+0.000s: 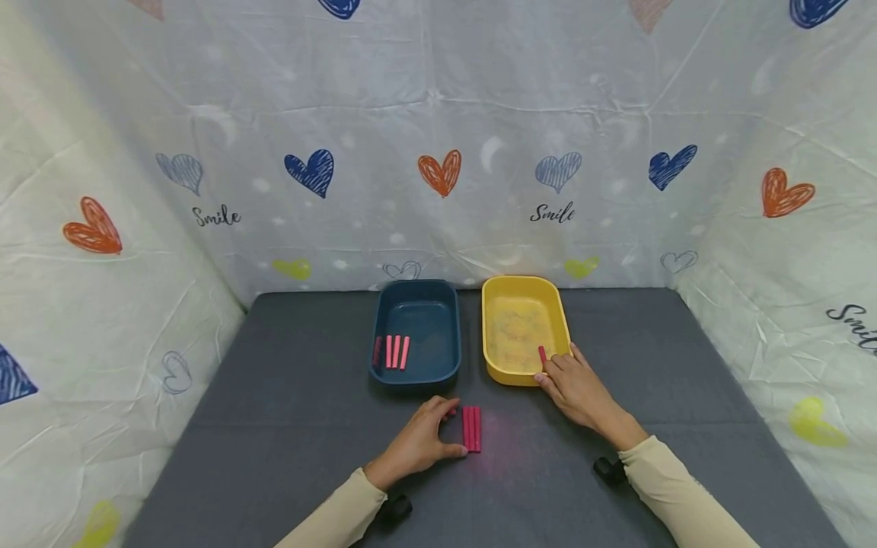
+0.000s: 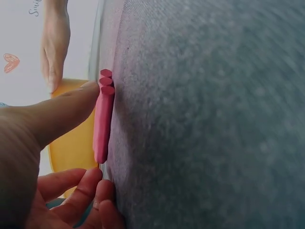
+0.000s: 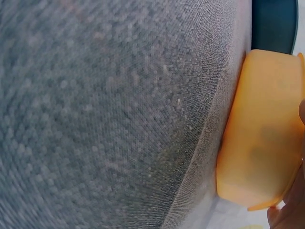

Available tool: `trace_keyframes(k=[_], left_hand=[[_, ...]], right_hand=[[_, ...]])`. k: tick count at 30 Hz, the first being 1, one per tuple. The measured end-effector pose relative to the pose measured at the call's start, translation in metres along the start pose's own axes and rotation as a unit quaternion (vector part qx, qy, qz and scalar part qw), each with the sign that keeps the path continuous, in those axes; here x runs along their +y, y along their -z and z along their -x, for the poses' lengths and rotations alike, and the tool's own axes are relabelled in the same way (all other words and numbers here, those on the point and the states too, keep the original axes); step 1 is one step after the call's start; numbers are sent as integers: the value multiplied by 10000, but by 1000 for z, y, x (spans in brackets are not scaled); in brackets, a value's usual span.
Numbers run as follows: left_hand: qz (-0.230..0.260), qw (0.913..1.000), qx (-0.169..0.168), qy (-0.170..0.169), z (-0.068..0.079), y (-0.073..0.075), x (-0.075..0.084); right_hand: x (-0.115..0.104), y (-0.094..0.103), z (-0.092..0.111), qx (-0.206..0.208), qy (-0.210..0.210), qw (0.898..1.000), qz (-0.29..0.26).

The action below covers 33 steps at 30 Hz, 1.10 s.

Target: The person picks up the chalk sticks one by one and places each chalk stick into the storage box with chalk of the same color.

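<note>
Three dark pink chalk sticks [image 1: 472,429] lie side by side on the grey cloth. My left hand [image 1: 425,435] is beside them on the left, thumb tip right at their near ends. In the left wrist view its fingers [image 2: 83,193] curve loosely by their far ends, with a gap between thumb and fingers. My right hand [image 1: 578,384] reaches over the near right corner of the yellow bin [image 1: 485,335]. A dark pink chalk stick [image 1: 542,353] shows at its fingertips, the lower end hidden by the fingers. The right wrist view shows mainly the bin's outer wall [image 3: 262,129].
A dark blue bin [image 1: 448,327] stands left of the yellow one, with several pink sticks [image 1: 397,352] in its left part. A pink powder smudge [image 1: 496,449] marks the cloth right of the three sticks. Behind the table hangs a white curtain [image 1: 370,76] printed with hearts.
</note>
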State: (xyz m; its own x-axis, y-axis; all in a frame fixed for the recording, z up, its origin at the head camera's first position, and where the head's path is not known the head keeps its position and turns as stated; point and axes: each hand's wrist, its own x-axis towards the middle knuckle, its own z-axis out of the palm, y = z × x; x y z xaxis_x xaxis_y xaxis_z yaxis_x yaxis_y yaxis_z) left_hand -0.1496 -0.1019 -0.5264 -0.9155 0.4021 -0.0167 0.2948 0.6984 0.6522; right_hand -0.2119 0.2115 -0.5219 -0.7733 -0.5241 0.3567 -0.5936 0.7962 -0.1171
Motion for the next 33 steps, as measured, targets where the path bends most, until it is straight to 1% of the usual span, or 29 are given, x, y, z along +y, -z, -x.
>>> trace_keyframes(k=[8, 17, 26, 31, 33], left_hand=[[-282, 9994, -141, 115, -3, -3, 3], [-458, 9988, -154, 34, -4, -4, 3], [-392, 9992, -89, 58, -4, -3, 3], [-189, 9997, -73, 130, -2, -1, 4], [-110, 9999, -25, 109, -1, 1, 4]], right_hand=[[1, 0, 0, -144, -82, 9999, 17], [0, 1, 0, -153, -89, 9998, 53], [0, 1, 0, -62, -70, 10000, 14], [1, 0, 0, -9, -40, 10000, -59], [1, 0, 1, -2, -26, 9999, -100]])
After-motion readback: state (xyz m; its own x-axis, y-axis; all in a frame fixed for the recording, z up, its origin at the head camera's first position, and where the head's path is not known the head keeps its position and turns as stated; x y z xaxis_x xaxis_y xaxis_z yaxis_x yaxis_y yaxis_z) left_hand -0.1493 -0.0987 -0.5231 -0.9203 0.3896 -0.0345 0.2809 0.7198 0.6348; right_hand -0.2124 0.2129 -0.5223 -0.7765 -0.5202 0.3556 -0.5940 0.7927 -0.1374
